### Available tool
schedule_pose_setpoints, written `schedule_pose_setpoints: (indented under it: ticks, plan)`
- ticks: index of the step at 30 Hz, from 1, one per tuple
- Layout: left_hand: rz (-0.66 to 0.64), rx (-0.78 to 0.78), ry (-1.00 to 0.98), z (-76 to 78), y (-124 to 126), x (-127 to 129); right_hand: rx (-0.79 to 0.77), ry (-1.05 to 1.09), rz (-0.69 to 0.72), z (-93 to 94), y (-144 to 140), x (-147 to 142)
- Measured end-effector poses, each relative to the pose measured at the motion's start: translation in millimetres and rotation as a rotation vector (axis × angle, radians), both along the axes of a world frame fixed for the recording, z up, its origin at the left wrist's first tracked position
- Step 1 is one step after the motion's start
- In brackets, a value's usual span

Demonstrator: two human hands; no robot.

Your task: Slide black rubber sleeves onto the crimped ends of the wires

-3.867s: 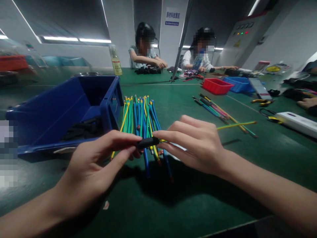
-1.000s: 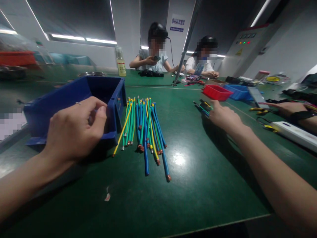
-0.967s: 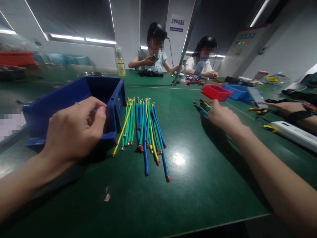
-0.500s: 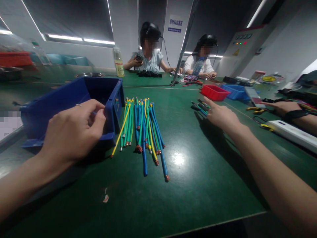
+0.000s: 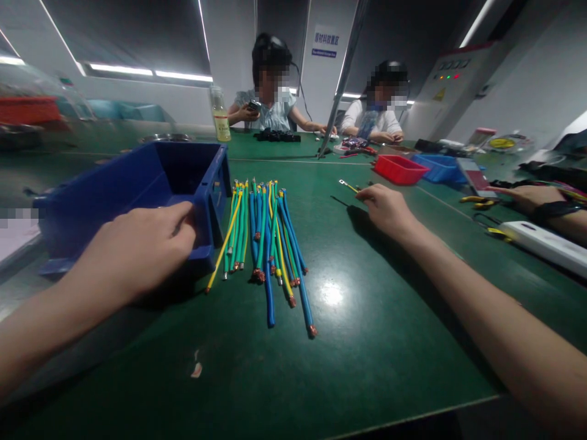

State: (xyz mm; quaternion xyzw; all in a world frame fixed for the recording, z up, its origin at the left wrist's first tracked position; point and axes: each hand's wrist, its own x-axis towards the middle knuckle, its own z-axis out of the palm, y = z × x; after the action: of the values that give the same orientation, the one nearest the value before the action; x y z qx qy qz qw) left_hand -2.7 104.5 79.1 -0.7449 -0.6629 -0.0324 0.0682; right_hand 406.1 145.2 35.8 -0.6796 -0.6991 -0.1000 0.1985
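My left hand [image 5: 142, 244] is closed at the near front corner of the blue plastic bin [image 5: 215, 201], its fingers curled over the edge; the fingertips are partly hidden. To the right, my right hand [image 5: 387, 208] pinches a short yellow-and-green wire [image 5: 351, 186] with a metal terminal on its end, held just above the table. Between my hands lies a bundle of cut cables [image 5: 261, 238] in blue, green and yellow, roughly side by side. Some have bare copper ends, others metal lugs.
A red tray [image 5: 400, 170] and a blue tray [image 5: 440, 168] stand beyond my right hand. At right are a white power strip [image 5: 545, 247], pliers [image 5: 479, 200] and another person's hand [image 5: 532, 198]. Two people sit across the green table [image 5: 367, 342], near a drink bottle [image 5: 221, 119].
My right hand has gone from pointing over the loose wires to pinching one wire, shifted slightly left and lower. My left hand stays at the bin, slightly turned.
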Motion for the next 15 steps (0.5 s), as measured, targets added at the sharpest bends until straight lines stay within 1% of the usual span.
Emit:
schedule_pose_setpoints:
  ticks: [4,7,10,13,15]
  plan:
    - [0.001,-0.001,0.010,-0.2,0,1,-0.036,-0.081,0.036,-7.2,6,2]
    - [-0.001,-0.006,0.013,-0.2,0,0,-0.104,-0.134,0.006,-2.5,3,4]
    - [0.006,-0.012,0.018,-0.7,2,-2,-0.179,-0.169,-0.110,12.2,-8,6]
    - [-0.003,-0.020,0.020,-0.8,2,-2,-0.278,-0.187,-0.298,28.7,-22,7]
    - [-0.026,-0.026,0.016,-0.1,2,-2,-0.352,-0.188,-0.391,35.9,-30,8]
